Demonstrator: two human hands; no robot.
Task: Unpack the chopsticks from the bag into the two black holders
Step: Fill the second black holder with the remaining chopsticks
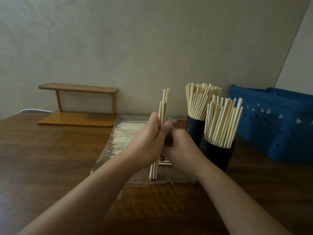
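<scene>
A small bundle of pale wooden chopsticks [163, 106] stands upright above the clear plastic bag [105, 160], its lower ends near the bag's front. My left hand [149, 139] grips the bundle around its middle. From the right, my right hand [179, 145] closes on the same bundle lower down, fingers hidden behind the left hand. More chopsticks [124, 136] lie flat inside the bag. Two black holders stand to the right, the near one [218, 155] and the far one [193, 128], both packed with upright chopsticks.
A wooden two-tier shelf [77, 106] stands at the back left against the wall. A blue perforated plastic basket [274, 122] sits at the right, close behind the holders. The brown wooden table [47, 158] spreads to the left and front.
</scene>
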